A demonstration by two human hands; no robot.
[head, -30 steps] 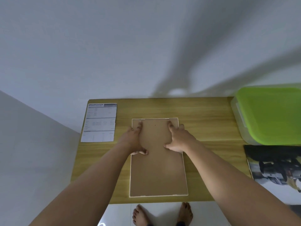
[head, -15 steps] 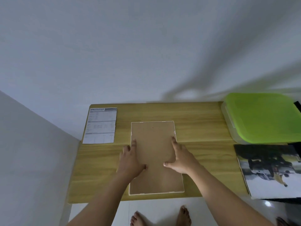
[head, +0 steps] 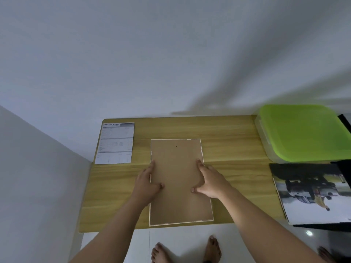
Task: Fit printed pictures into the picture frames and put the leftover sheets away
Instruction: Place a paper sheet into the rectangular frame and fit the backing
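Note:
A white picture frame [head: 178,223] lies face down in the middle of the wooden table [head: 231,149], its brown backing board [head: 176,160] facing up. My left hand [head: 147,184] lies flat on the frame's left edge, thumb on the board. My right hand [head: 209,180] rests flat on the right edge, thumb pointing inward on the board. A white specification sheet [head: 115,143] lies at the table's far left. A printed picture [head: 313,194] of a dark vehicle lies at the right.
A clear plastic box with a green lid [head: 300,131] stands at the back right of the table. A wall runs along the table's left and far sides. Bare feet [head: 214,249] stand on the pale floor in front of the table.
Both hands have slid along the backing board from its far end toward its middle, nearer to me. The frame has stayed in place.

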